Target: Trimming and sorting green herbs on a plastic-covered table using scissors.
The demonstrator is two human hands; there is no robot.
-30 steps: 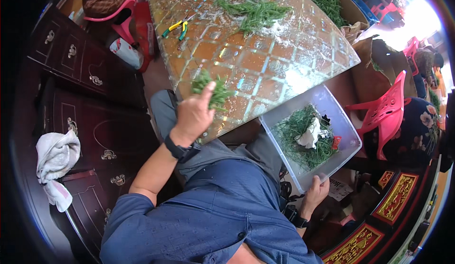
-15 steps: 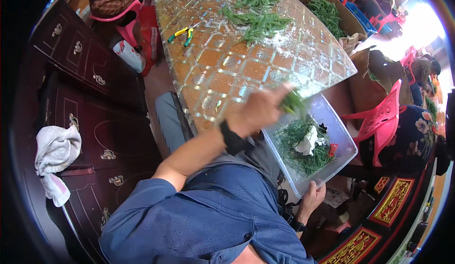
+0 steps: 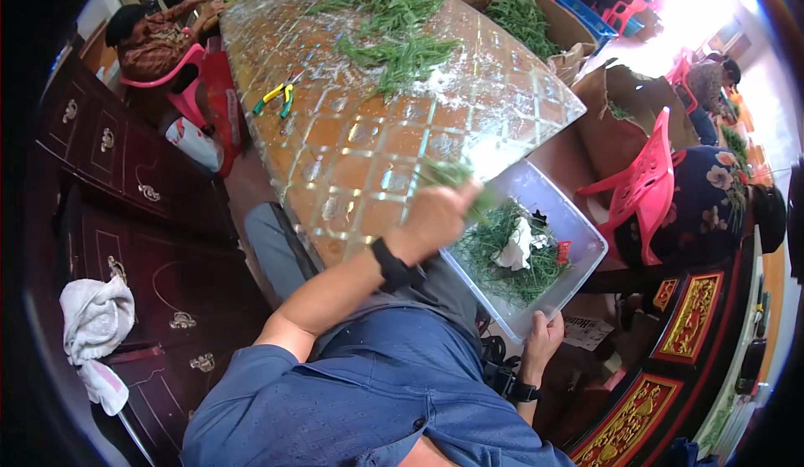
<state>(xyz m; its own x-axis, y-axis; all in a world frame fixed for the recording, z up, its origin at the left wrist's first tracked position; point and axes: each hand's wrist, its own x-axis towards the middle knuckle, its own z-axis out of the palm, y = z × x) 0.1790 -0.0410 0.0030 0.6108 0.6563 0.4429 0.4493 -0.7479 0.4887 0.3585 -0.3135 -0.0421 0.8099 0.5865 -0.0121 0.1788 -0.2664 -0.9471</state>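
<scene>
The left hand (image 3: 440, 216) is closed in a loose fist around a small bunch of green stems (image 3: 452, 174), held at the near edge of the tiled table (image 3: 352, 157), just above the rim of the clear plastic bin (image 3: 578, 232); the hand is blurred, so the exact finger positions are hard to make out, and a dark band sits on its wrist. The right hand (image 3: 544, 337) grips the near corner of the bin, fingers curled over its rim, most of the palm hidden behind the plastic. Inside the bin lies a heap of cut greens (image 3: 511, 253) with a crumpled white cloth (image 3: 515, 245) on top and a small red item beside it, too small to identify. Farther up the table lie loose piles of greens (image 3: 394, 27) and yellow-and-green handled cutters (image 3: 278, 97). A white towel (image 3: 96, 320) hangs on the dark cabinet at left. A pink plastic chair (image 3: 641, 186) stands right of the bin.
</scene>
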